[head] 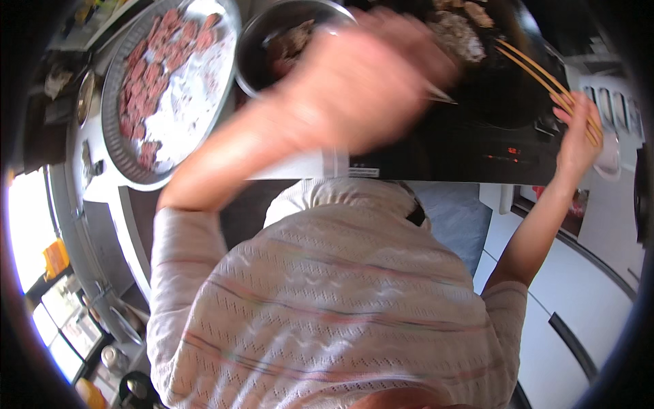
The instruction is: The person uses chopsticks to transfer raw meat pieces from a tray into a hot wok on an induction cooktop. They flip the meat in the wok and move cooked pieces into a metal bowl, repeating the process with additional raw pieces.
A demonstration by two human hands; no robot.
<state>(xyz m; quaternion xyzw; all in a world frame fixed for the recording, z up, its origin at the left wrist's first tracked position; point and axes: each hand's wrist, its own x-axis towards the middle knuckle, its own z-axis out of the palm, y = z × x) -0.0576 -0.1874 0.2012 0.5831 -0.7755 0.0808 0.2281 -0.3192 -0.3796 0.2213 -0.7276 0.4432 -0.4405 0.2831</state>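
My right hand (580, 125) grips a pair of long wooden chopsticks (557, 84), whose tips point into a dark pan at the upper right. Pieces of browned food (457, 33) lie near those tips. Blurred by motion, my left hand (368, 87) hangs between a metal bowl (244, 76) and the dark pan area. A thin pointed thing (443, 96) shows at its right side, but whether the fingers hold it is unclear. Inside the bowl are brown pieces of food (299, 38), partly hidden by the hand.
At the left, a large oval metal tray (110, 107) holds many raw meat pieces (145, 89) on a shiny white surface. Below my hands runs the black cooktop (444, 153) with lit red indicators. White cabinets (541, 266) stand at the right, a window (30, 230) at the left.
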